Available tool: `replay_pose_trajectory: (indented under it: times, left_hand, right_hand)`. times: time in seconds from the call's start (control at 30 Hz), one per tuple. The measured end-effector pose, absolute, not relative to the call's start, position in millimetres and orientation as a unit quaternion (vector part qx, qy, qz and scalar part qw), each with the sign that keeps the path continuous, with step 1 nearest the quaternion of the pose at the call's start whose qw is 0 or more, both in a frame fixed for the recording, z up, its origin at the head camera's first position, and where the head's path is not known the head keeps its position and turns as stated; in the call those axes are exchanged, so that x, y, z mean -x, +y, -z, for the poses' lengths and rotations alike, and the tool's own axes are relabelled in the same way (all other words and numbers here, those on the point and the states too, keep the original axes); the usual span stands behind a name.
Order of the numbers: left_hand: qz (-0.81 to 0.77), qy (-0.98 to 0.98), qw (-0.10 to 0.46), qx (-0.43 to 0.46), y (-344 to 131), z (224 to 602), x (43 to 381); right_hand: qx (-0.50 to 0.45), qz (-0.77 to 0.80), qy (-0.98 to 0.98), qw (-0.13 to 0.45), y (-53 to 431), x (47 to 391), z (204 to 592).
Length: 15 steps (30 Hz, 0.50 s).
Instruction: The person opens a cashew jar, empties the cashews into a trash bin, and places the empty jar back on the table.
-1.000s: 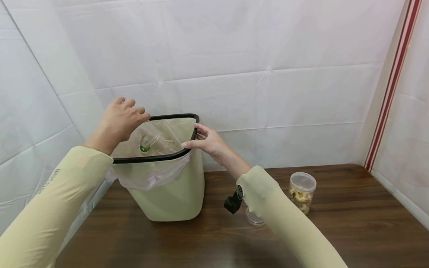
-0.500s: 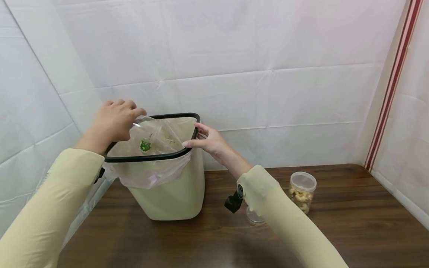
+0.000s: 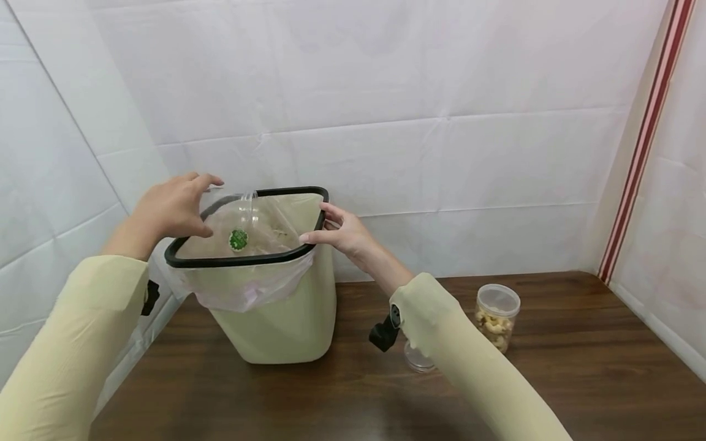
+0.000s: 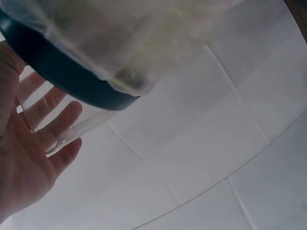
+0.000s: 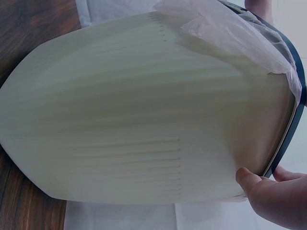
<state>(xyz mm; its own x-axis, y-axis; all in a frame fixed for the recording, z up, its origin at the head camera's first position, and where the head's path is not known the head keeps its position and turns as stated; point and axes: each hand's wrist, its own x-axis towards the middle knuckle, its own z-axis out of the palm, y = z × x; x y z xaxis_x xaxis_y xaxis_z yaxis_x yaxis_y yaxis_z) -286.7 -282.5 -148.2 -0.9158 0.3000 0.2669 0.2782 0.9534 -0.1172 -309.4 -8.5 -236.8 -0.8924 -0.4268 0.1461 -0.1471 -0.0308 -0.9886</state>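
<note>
My left hand (image 3: 165,208) holds a clear plastic jar (image 3: 249,211) tilted over the left side of a pale green trash bin (image 3: 287,334). The jar's mouth points right, inside the black rim (image 3: 231,262). Its transparent wall (image 4: 88,125) shows past my spread fingers in the left wrist view. On the bin's right side my right hand (image 3: 350,237) grips the rim, thumb and fingers on either side of it. A pinkish plastic liner (image 3: 250,294) folds over the front. Within the bin lies a small round green thing (image 3: 238,239).
A clear jar (image 3: 497,318) of curled, cream-coloured pieces stands on the dark wood table (image 3: 579,355) at the right. A transparent round lid (image 3: 417,358) lies partly behind my right sleeve. White sheeting (image 3: 386,92) hangs behind the table.
My left hand has moved left and slightly down, turning the jar so its mouth has come up out of the bin. More of the rim's left corner shows. My right hand has stayed put.
</note>
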Motion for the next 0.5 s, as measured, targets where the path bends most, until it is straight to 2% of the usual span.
replay_pose_trajectory:
  times: [0.5]
  left_hand:
    - [-0.019,-0.982,0.136,0.13,-290.1,152.0,284.1]
  right_hand:
    - [0.209,0.695,0.68,0.106,-6.6,308.0,236.7]
